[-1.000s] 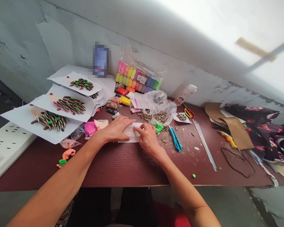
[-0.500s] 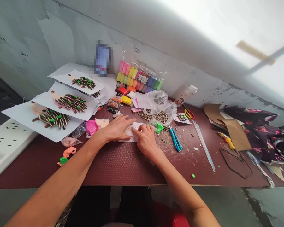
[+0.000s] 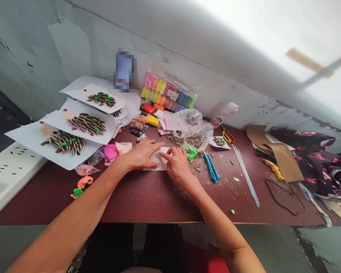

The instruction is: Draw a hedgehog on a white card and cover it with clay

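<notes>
A small white sheet of paper (image 3: pixel 162 166) lies on the dark red table, with faint pinkish marks on it. My left hand (image 3: pixel 142 153) rests flat over its left part, fingers spread, holding it down. From the right, my right hand (image 3: pixel 178 163) reaches over the sheet. Its index finger is stretched out and touches the paper, while the other fingers are curled; I see nothing held in them. Just beyond the right hand are striped sunflower seeds (image 3: pixel 193 141) and a lump of green clay (image 3: pixel 191 153). Pink clay (image 3: pixel 110 153) sits left of my left hand.
Paper sheets with seed hedgehogs (image 3: pixel 85 123) are stacked at left, beside a white power strip (image 3: pixel 8 170). Packs of coloured clay (image 3: pixel 167 91) lean on the wall. To the right lie a blue cutter (image 3: pixel 211 167), scissors (image 3: pixel 227 135), glue sticks (image 3: pixel 246 176) and a glue gun (image 3: pixel 275 170).
My right hand has shifted slightly right, and its index finger now points out straighter over the paper. My left hand stays flat on the sheet.
</notes>
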A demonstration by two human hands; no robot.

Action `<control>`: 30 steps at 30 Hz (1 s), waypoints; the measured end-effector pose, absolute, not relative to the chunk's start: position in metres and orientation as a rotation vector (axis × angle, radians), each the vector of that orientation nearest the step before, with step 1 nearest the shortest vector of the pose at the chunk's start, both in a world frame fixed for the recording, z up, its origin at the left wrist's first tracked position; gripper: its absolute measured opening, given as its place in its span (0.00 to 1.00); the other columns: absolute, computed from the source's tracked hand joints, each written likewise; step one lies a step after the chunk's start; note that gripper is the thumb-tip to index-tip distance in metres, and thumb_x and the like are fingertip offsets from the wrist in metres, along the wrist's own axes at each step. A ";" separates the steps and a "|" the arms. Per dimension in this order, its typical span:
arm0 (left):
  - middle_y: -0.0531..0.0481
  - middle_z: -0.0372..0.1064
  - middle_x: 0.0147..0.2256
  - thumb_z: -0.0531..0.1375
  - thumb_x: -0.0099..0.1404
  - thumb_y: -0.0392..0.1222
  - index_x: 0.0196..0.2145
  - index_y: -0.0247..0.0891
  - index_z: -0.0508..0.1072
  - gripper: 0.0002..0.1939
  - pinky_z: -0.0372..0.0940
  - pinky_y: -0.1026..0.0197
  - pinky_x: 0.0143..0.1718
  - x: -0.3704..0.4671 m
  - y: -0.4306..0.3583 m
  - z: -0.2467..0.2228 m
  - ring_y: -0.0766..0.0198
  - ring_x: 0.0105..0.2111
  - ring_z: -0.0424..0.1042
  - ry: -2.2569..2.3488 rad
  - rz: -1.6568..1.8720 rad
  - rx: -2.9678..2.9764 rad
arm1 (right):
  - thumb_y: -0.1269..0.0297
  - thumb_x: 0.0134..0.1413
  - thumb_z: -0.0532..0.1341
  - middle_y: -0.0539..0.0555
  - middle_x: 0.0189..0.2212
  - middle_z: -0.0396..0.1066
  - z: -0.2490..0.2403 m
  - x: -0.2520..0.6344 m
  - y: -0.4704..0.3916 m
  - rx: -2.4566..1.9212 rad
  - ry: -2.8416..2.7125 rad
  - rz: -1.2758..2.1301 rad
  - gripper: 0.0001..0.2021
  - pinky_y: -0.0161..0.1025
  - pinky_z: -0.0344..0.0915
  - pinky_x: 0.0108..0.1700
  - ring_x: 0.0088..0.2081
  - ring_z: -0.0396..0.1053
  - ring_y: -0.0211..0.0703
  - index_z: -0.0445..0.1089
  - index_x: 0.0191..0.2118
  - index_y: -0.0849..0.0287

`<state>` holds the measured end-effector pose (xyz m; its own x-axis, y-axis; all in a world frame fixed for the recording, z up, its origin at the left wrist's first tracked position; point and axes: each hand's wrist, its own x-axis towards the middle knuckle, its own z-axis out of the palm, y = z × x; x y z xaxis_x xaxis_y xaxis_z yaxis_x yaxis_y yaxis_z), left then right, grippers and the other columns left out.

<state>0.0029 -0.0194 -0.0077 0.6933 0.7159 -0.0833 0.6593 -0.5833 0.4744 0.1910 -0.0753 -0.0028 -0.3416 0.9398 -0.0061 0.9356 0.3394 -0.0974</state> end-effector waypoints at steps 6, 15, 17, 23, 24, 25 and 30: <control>0.41 0.59 0.67 0.65 0.57 0.45 0.68 0.41 0.59 0.42 0.51 0.45 0.68 0.004 -0.020 -0.008 0.45 0.68 0.55 1.074 0.166 2.405 | 0.68 0.69 0.53 0.58 0.46 0.68 -0.005 0.187 -0.077 -1.782 -2.590 0.069 0.18 0.45 0.49 0.49 0.45 0.60 0.49 0.76 0.54 0.48; 0.41 0.61 0.66 0.65 0.57 0.46 0.68 0.41 0.59 0.42 0.54 0.46 0.67 0.005 -0.020 -0.011 0.45 0.67 0.57 1.083 0.177 2.417 | 0.66 0.70 0.53 0.57 0.43 0.67 -0.001 0.187 -0.069 -1.762 -2.667 0.032 0.17 0.46 0.49 0.50 0.45 0.59 0.49 0.76 0.53 0.46; 0.40 0.62 0.66 0.65 0.57 0.46 0.68 0.41 0.59 0.42 0.54 0.46 0.66 0.006 -0.021 -0.010 0.44 0.67 0.57 1.103 0.173 2.418 | 0.67 0.69 0.54 0.57 0.44 0.68 -0.001 0.187 -0.068 -1.731 -2.690 0.017 0.17 0.46 0.49 0.50 0.44 0.59 0.49 0.76 0.53 0.47; 0.40 0.59 0.67 0.65 0.58 0.46 0.68 0.40 0.57 0.43 0.52 0.46 0.67 0.004 -0.020 -0.008 0.45 0.68 0.56 1.085 0.135 2.404 | 0.72 0.67 0.53 0.57 0.46 0.69 -0.001 0.194 -0.064 -1.686 -2.602 0.105 0.20 0.46 0.50 0.52 0.46 0.60 0.48 0.75 0.56 0.48; 0.40 0.59 0.68 0.65 0.58 0.47 0.69 0.40 0.57 0.43 0.52 0.46 0.67 0.004 -0.020 -0.008 0.44 0.68 0.56 1.074 0.134 2.405 | 0.73 0.66 0.52 0.57 0.46 0.69 -0.001 0.196 -0.064 -1.715 -2.548 0.117 0.22 0.45 0.50 0.52 0.47 0.60 0.48 0.75 0.57 0.48; 0.40 0.59 0.68 0.65 0.58 0.47 0.69 0.41 0.57 0.43 0.52 0.46 0.67 0.003 -0.019 -0.009 0.44 0.68 0.56 1.065 0.140 2.408 | 0.74 0.66 0.52 0.57 0.46 0.69 -0.001 0.197 -0.066 -1.739 -2.511 0.125 0.22 0.45 0.50 0.51 0.47 0.61 0.48 0.75 0.56 0.48; 0.40 0.59 0.68 0.65 0.59 0.48 0.69 0.42 0.56 0.44 0.53 0.47 0.67 0.002 -0.018 -0.013 0.46 0.68 0.56 1.073 0.153 2.406 | 0.75 0.64 0.52 0.58 0.46 0.70 0.001 0.200 -0.079 -1.846 -2.449 0.097 0.22 0.46 0.50 0.51 0.47 0.60 0.49 0.77 0.54 0.50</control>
<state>0.0020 -0.0184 -0.0131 0.6836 0.7234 -0.0967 0.6675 -0.5662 0.4836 0.2000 -0.0785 0.0014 -0.2745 0.9614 0.0203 0.9568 0.2752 -0.0939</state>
